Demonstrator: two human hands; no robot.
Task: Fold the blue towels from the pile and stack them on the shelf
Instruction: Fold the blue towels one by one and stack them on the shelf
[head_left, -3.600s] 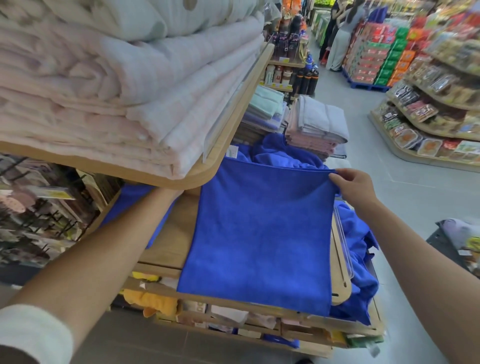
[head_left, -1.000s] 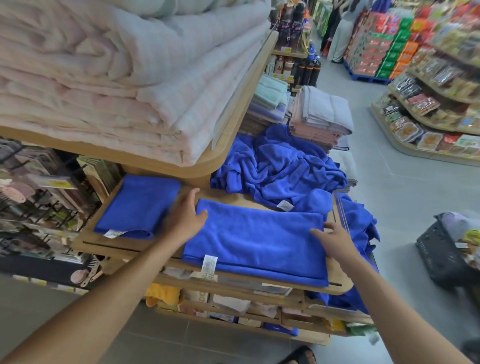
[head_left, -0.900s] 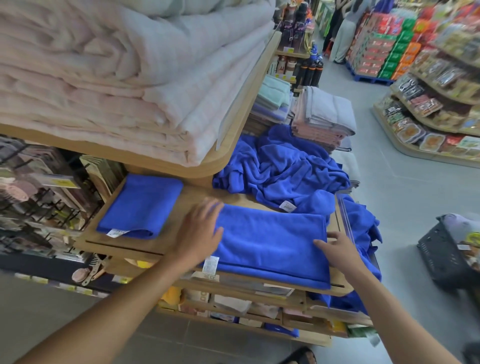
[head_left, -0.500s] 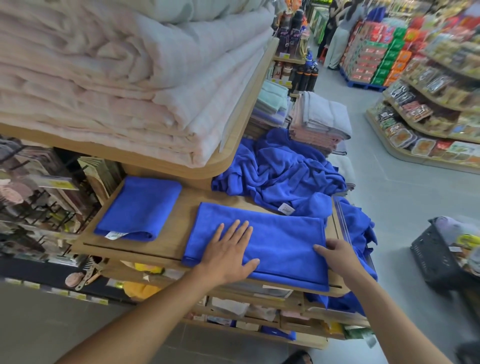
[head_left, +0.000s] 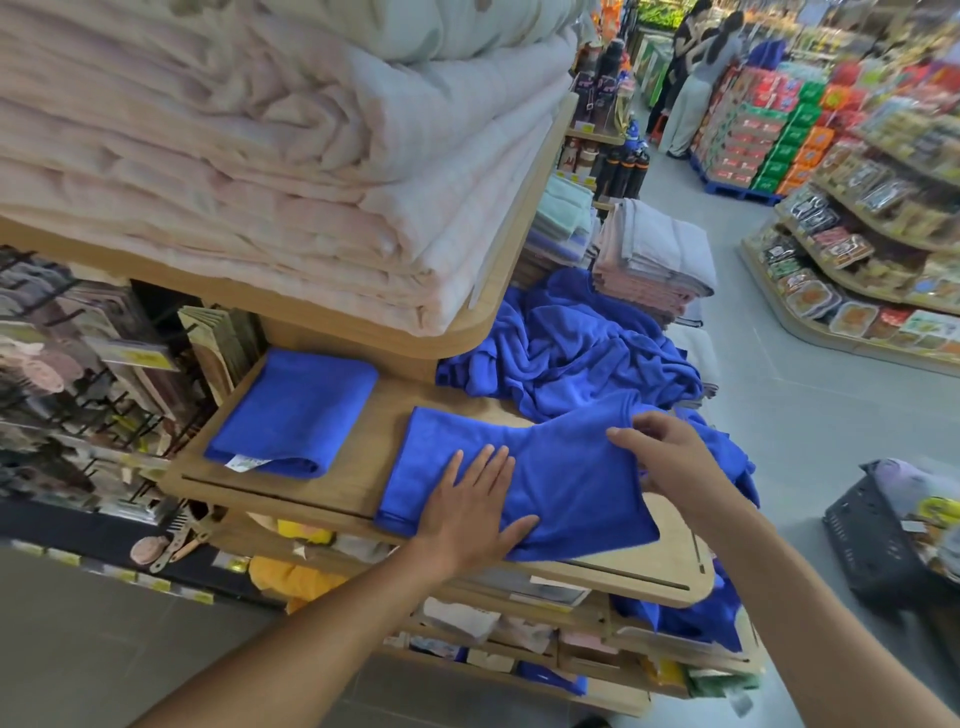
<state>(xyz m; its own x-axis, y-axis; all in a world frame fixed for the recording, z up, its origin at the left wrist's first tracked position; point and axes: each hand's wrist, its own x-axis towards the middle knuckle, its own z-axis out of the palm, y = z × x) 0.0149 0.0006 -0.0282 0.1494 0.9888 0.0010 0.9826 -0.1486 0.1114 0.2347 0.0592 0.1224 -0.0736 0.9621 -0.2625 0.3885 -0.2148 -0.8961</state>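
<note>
**Towel: right end coming up for the next fold**

Towel (head_left: 571, 483) is lying as a strip along the front of the shelf (head_left: 363, 462). Left hand (head_left: 475, 512) is pressing flat on its middle, fingers straight and spread, marking the fold line. Right hand (head_left: 670, 452) is pinching the right end, fingers curled over the edge. Half a second ago that end was lying flat on the shelf; now it is lifting and swinging leftward. Reads as the crosswise fold starting. Folded towel (head_left: 296, 410) is sitting at the shelf's left end, apart from this one. Pile (head_left: 566, 353) is heaped at the shelf's back right, so most of the task looks undone.
</note>
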